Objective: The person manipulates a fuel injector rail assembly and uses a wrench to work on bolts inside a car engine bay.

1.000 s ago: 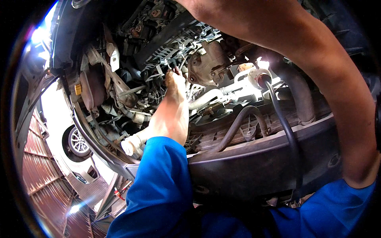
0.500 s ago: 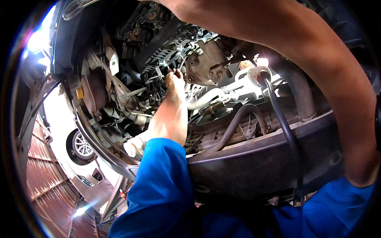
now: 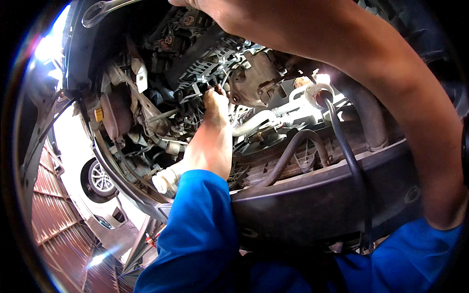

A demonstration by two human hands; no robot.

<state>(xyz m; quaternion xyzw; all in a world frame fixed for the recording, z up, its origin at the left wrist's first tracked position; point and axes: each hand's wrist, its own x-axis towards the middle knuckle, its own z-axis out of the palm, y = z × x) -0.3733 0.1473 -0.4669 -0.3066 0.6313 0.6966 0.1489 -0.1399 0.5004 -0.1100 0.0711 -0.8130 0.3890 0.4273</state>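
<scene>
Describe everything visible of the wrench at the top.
The wrench looks shiny and metallic: a rounded ring end at upper left, its slim shaft slanting up to the right and cut off by the picture's top edge. The right hand is nearby, partly out of frame; whether it grips the wrench cannot be told.

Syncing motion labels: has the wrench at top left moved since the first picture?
Yes: the wrench has shifted down the picture, nearer the fixed yellow tag.

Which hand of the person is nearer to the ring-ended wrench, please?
Right. The right hand, cut by the top edge, is close to where the wrench leaves the picture; any grip is out of view. The left hand is lower and farther, among the engine parts.
</scene>
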